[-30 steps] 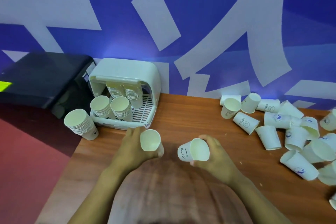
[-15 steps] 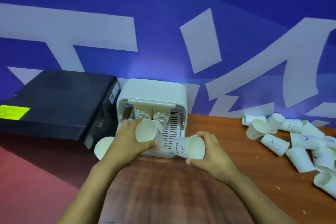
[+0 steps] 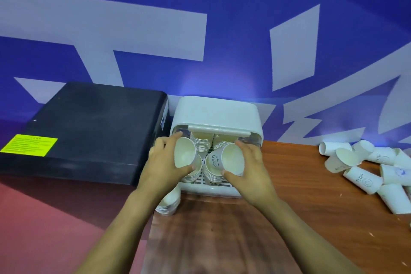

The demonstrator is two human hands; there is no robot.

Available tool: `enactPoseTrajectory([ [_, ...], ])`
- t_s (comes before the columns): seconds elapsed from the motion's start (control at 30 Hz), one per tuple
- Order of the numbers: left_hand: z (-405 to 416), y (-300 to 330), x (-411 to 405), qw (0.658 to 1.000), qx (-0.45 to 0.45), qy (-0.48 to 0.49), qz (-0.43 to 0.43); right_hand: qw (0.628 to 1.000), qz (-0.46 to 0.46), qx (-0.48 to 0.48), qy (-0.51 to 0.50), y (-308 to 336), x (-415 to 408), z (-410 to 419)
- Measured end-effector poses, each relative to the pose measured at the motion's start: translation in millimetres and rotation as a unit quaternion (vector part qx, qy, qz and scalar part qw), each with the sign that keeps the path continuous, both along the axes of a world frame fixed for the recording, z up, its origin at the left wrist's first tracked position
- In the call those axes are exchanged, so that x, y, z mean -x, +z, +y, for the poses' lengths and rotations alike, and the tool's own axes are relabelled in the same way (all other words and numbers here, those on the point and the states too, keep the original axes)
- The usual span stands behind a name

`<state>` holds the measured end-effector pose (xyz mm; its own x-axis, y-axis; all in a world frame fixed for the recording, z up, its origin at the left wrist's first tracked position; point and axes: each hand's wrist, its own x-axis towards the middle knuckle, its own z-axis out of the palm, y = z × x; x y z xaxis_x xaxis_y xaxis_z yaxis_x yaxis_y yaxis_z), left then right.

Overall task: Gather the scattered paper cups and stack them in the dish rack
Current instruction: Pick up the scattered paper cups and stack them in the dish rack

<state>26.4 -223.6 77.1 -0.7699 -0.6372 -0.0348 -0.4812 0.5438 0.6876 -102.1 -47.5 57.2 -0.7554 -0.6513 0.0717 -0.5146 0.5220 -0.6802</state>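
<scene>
Filling the upper half of the frame, a blue wall with pale lettering backs a wooden table (image 3: pixel 289 218) that runs across the lower right — the working surface for the job. At left centre sits a black box (image 3: pixel 89 131) with a yellow label, pressed close beside the white dish rack (image 3: pixel 215 111), whose hood leaves only the front open, so cups have to go in from the near side. Inside it stand nested stacks (image 3: pixel 201 144), mouths tilted toward the camera, probably so each new cup drops straight onto its column. At the right edge the scattered cups (image 3: pixel 367 173) lie mostly on their sides, well apart from the rack — much of the task remains. A further stack (image 3: pixel 169 204) rests on the table just beside the rack's lower left corner. The left hand (image 3: pixel 164 167) wraps a cup (image 3: pixel 184 155) from the side; the right hand (image 3: pixel 255 173) pinches a printed cup (image 3: pixel 231 158) between thumb and fingers, both poised over the front stacks, likely for nesting.
</scene>
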Motion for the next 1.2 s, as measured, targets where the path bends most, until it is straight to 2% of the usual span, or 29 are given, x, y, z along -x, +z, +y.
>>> enactPoseTrajectory([
  [0.17,1,-20,11,0.993,0.063,-0.045,-0.093,0.999,0.027,-0.028,0.012,-18,2,-5],
  [0.37,8,-46,18,0.978,0.017,-0.082,-0.189,0.989,-0.093,-0.091,0.073,-35,1,-3],
  [0.57,15,-37,13,0.983,0.026,-0.057,-0.172,0.989,-0.111,-0.066,0.068,-29,-1,17],
  [0.67,31,-26,5,0.993,0.043,-0.047,-0.097,0.99,-0.109,-0.072,0.048,-20,-3,38],
  [0.77,58,-22,0,0.995,0.012,-0.09,-0.031,0.988,-0.114,-0.1,0.036,-18,-11,67],
  [0.97,104,-32,8,0.986,-0.089,-0.139,-0.017,0.986,-0.106,-0.126,0.0,-7,-15,128],
  [1.2,176,-34,34,0.973,-0.096,-0.204,-0.049,0.988,-0.115,-0.1,-0.04,-8,6,212],
])
